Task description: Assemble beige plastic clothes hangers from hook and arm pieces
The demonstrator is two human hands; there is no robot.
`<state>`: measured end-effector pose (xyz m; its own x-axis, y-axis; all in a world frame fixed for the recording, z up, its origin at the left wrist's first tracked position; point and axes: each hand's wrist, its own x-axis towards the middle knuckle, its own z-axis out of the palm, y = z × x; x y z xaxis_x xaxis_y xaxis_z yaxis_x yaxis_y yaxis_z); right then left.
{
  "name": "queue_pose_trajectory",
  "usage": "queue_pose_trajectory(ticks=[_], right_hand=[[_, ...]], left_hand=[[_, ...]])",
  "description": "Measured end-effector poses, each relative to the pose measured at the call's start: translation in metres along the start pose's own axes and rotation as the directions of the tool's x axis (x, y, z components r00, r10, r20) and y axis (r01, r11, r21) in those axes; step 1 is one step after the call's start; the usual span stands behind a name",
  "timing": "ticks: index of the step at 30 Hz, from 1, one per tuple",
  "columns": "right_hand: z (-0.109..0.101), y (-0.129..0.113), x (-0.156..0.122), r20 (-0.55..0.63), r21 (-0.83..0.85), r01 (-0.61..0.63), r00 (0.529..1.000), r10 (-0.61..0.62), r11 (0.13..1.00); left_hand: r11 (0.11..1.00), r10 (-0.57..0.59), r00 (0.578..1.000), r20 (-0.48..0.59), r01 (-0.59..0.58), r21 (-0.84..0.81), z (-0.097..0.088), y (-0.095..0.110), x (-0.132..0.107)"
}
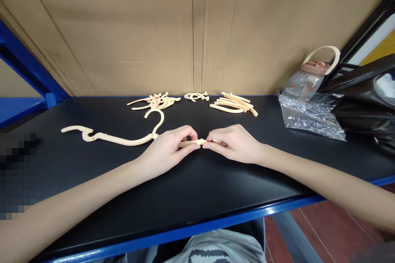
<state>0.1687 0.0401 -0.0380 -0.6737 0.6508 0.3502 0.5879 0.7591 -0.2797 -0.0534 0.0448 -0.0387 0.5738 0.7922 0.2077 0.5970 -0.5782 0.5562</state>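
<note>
I'd best keep the joint (201, 141) straight and press evenly rather than twist it. My left fingers (190, 149) are clamped on the cream hanger (123, 140) just beside that joint; my right fingers (213, 147) pinch its other side, nearly meeting the left. The hanger stretches leftward over the desk (216, 189).

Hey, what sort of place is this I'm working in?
Probably a workshop or small-factory workbench: a black tabletop with a blue metal frame, loose cream hanger parts in separate piles, and a jointed hanger.
</note>
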Motion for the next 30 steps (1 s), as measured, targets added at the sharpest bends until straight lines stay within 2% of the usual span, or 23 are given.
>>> queue_pose_trajectory(ticks=[4, 10, 19, 30], right_hand=[[0.0, 0.0, 0.0, 0.02, -0.002, -0.026, 0.999, 0.026, 1.0], [-0.001, -0.001, 0.0, 0.131, 0.02, -0.08, 0.988, 0.077, 0.997], [-0.001, 0.008, 0.001, 0.053, 0.084, -0.091, 0.995, 0.086, 0.992], [0.001, 0.005, 0.003, 0.115, 0.081, -0.115, 0.988, 0.105, 0.99]], left_hand=[[1.0, -0.003, 1.0, 0.012, 0.003, 0.004, 0.0, 0.0, 0.0], [1.0, -0.006, 1.0, 0.004, 0.006, 0.014, 0.0, 0.0, 0.0], [1.0, -0.015, 1.0, 0.004, 0.015, 0.006, 0.001, -0.001, 0.0], [1.0, -0.009, 1.0, 0.011, 0.009, -0.001, 0.0, 0.002, 0.0]])
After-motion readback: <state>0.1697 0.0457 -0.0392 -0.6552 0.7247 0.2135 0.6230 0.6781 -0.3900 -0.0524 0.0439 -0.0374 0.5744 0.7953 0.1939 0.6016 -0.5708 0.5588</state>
